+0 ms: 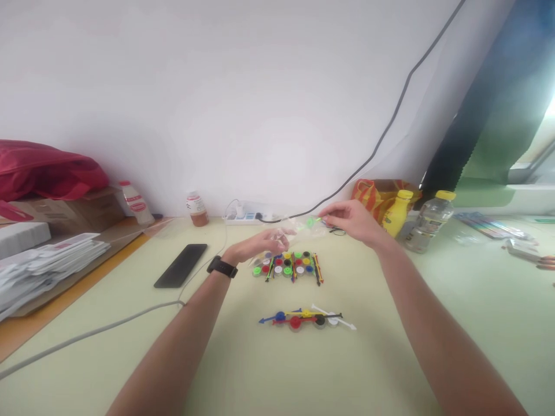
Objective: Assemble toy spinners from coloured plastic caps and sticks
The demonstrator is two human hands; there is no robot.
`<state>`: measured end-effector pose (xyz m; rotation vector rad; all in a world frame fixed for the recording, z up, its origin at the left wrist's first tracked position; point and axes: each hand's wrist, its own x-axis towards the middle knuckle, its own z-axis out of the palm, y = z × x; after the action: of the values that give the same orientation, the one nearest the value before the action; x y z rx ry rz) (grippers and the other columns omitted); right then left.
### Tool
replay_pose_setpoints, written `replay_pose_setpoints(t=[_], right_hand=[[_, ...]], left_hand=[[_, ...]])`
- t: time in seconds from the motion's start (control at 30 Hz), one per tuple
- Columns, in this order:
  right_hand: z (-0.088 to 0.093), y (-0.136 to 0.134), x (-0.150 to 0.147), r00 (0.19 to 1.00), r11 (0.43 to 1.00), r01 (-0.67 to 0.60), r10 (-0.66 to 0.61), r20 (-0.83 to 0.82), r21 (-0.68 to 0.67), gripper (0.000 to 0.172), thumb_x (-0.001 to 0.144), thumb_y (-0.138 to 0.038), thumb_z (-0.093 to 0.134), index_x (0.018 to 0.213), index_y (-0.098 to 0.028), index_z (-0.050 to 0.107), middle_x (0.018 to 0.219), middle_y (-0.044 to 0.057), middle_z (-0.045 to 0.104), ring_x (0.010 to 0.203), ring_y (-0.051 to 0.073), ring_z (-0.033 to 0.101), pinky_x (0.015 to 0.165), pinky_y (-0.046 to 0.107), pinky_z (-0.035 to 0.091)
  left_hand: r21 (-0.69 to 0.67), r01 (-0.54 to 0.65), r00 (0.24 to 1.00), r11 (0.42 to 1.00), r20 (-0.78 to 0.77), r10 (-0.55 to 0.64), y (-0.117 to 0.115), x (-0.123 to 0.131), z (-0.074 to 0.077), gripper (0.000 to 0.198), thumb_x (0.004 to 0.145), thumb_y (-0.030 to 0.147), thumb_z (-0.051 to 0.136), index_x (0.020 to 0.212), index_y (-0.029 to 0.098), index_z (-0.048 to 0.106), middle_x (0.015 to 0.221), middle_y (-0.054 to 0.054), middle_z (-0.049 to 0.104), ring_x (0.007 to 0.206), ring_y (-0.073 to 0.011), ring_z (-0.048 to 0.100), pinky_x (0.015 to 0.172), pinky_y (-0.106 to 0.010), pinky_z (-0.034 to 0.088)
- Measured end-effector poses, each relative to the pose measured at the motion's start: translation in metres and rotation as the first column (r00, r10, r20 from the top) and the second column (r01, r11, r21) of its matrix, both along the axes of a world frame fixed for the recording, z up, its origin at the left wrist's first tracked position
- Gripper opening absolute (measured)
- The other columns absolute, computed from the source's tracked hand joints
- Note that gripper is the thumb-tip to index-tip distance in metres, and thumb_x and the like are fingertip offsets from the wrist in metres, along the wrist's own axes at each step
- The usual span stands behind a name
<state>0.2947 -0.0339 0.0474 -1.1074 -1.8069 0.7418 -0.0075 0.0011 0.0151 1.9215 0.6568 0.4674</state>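
Observation:
My left hand (266,241), with a black watch on its wrist, is closed on a crumpled clear plastic bag (299,234). My right hand (353,222) pinches a green arrow spinner (311,222) at the bag; whether the spinner is inside or just behind the film, I cannot tell. Below the hands lie rows of coloured round spinner bases (287,270) with several thin arrows (318,269) among them. Nearer me is a cluster of spinners with arrows attached, including a blue one (280,316), a red one (295,323) and a white one (333,319).
A black phone (181,266) and a grey cable (99,329) lie on the left. A power strip (243,218) sits against the wall. Bottles stand at the back, among them a yellow one (396,212) and a clear one (429,222). Stacked white packets (52,266) fill the far left.

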Motion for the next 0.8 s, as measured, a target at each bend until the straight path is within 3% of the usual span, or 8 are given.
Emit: replay_pose_setpoints(t=[0.13, 0.37, 0.57, 0.7, 0.8], right_hand=[[-0.010, 0.007, -0.008, 0.996, 1.000, -0.016, 0.018, 0.083, -0.021, 0.028, 0.085, -0.042, 0.071, 0.101, -0.020, 0.079, 0.096, 0.008, 0.077, 0.088, 0.023, 0.068, 0.078, 0.037, 0.054], [-0.019, 0.010, -0.021, 0.992, 0.999, -0.047, 0.049, 0.113, -0.022, 0.030, 0.086, -0.040, 0.069, 0.107, -0.019, 0.077, 0.100, 0.008, 0.076, 0.089, 0.022, 0.068, 0.080, 0.035, 0.054], [-0.020, 0.012, -0.015, 0.968, 0.998, 0.063, -0.061, 0.243, 0.000, 0.025, 0.091, -0.041, 0.063, 0.099, -0.020, 0.074, 0.095, 0.006, 0.075, 0.081, 0.019, 0.065, 0.070, 0.030, 0.051], [-0.020, 0.009, -0.014, 0.906, 0.993, -0.028, 0.073, 0.416, -0.115, 0.021, 0.090, -0.039, 0.063, 0.092, -0.021, 0.074, 0.092, 0.005, 0.074, 0.078, 0.019, 0.065, 0.065, 0.028, 0.049], [-0.019, 0.007, -0.021, 0.942, 0.999, -0.023, 0.037, 0.332, -0.045, 0.025, 0.093, -0.040, 0.060, 0.102, -0.021, 0.073, 0.093, 0.005, 0.072, 0.079, 0.018, 0.064, 0.067, 0.028, 0.049]], left_hand=[[-0.082, 0.035, 0.999, 0.996, 0.016, -0.034, 0.001, 0.003, -0.004, 0.058, 0.087, 0.045, 0.065, 0.142, 0.026, 0.057, 0.103, -0.007, 0.066, 0.089, -0.0227, 0.062, 0.082, -0.038, 0.051], [-0.288, 0.002, 0.998, 0.958, 0.059, 0.015, 0.007, 0.003, -0.017, 0.064, 0.085, 0.046, 0.071, 0.144, 0.027, 0.054, 0.132, -0.010, 0.061, 0.112, -0.0258, 0.061, 0.093, -0.038, 0.049], [-0.341, -0.008, 0.998, 0.940, 0.052, 0.027, 0.009, -0.002, -0.019, 0.063, 0.088, 0.044, 0.070, 0.145, 0.025, 0.052, 0.129, -0.010, 0.062, 0.115, -0.0251, 0.058, 0.094, -0.036, 0.045], [-0.370, 0.013, 0.989, 0.929, 0.141, 0.042, 0.010, -0.007, -0.017, 0.060, 0.088, 0.044, 0.071, 0.142, 0.023, 0.055, 0.121, -0.010, 0.063, 0.106, -0.0239, 0.060, 0.090, -0.036, 0.045], [-0.403, 0.091, 0.964, 0.910, 0.266, 0.021, 0.012, -0.010, -0.018, 0.061, 0.088, 0.044, 0.071, 0.141, 0.019, 0.056, 0.113, -0.011, 0.064, 0.099, -0.0239, 0.061, 0.084, -0.035, 0.046]])
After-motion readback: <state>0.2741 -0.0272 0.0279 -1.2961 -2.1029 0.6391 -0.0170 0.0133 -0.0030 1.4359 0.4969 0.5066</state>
